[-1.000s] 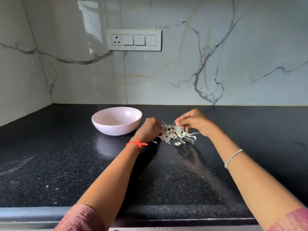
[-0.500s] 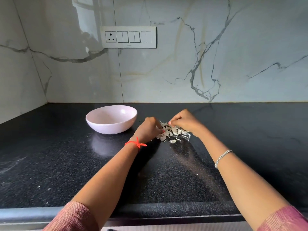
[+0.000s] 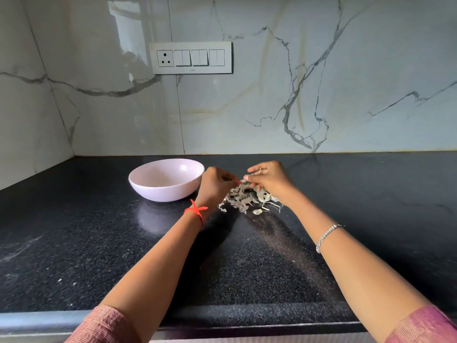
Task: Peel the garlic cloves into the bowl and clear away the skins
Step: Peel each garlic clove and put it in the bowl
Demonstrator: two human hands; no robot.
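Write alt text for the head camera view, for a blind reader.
Above a heap of garlic skins on a black counter, the right hand pinches some skins and the left hand curls beside it. A pale pink bowl stands left of the heap, apart.

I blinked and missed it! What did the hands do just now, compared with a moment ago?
The left-hand grip and right-hand grip lifted a little off the garlic skins and drew together, fingertips almost meeting above the pile. The right one pinches a thin bit of skin; whether the left holds any is unclear. The bowl and the pile stayed put on the counter.
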